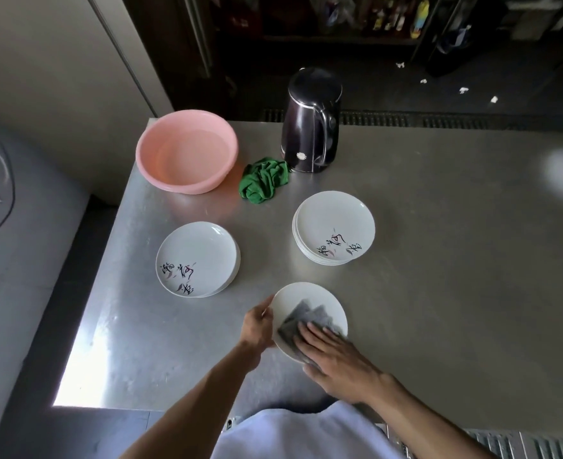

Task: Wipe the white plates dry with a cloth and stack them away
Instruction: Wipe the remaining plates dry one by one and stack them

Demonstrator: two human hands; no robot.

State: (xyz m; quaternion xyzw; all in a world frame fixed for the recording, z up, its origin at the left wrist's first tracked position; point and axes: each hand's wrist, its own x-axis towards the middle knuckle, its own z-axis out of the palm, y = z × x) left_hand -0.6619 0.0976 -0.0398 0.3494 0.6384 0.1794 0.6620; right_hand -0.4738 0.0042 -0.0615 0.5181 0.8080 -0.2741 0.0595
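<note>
Steel table (439,260); dark, perhaps cluttered shelving (356,24) behind

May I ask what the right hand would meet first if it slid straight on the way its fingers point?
Probably the left hand, gripping the rim of the round white plate being wiped; if it clears that, the left stack of white plates.

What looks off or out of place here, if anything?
Nothing spilled or broken. Only small things: a green rag lies crumpled between the pink basin and the kettle, and white scraps litter the dark floor beyond the table.
</note>
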